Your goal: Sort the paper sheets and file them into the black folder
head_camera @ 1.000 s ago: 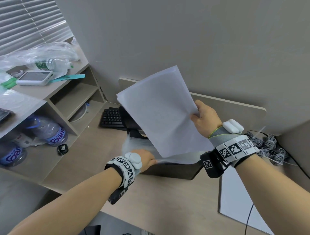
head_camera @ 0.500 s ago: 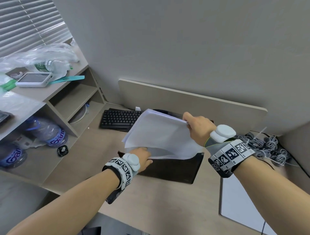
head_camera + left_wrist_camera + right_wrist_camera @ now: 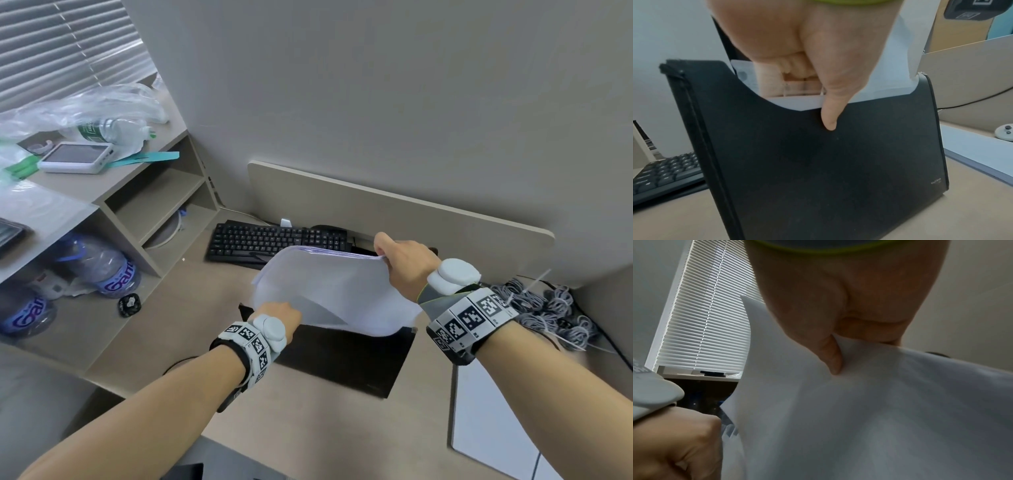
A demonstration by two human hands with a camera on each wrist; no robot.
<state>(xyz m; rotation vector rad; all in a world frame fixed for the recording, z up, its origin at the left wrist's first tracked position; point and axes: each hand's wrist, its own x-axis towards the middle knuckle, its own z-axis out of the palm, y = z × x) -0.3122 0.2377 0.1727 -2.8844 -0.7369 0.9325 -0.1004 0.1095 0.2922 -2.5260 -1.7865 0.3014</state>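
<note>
I've got my left hand (image 3: 818, 53) gripping the black folder (image 3: 346, 356) mouth open on the desk (image 3: 308, 428); right hand (image 3: 406, 263) pinching the paper sheets (image 3: 329, 291) half in; I'd feed them straight down, keep corners squared so nothing snags.

A plain grey wall (image 3: 411, 85) rises behind the pale wood surface (image 3: 308, 404), with a low beige back panel (image 3: 394, 212) standing along the far edge. To the left, a window with closed white slatted blinds (image 3: 51, 44) lets soft daylight through. Below it stands a beige shelving unit (image 3: 144, 192) with open cubbies. The light is even and cool, without hard shadows. A side partition (image 3: 609, 308) in the same beige closes off the right end.
</note>
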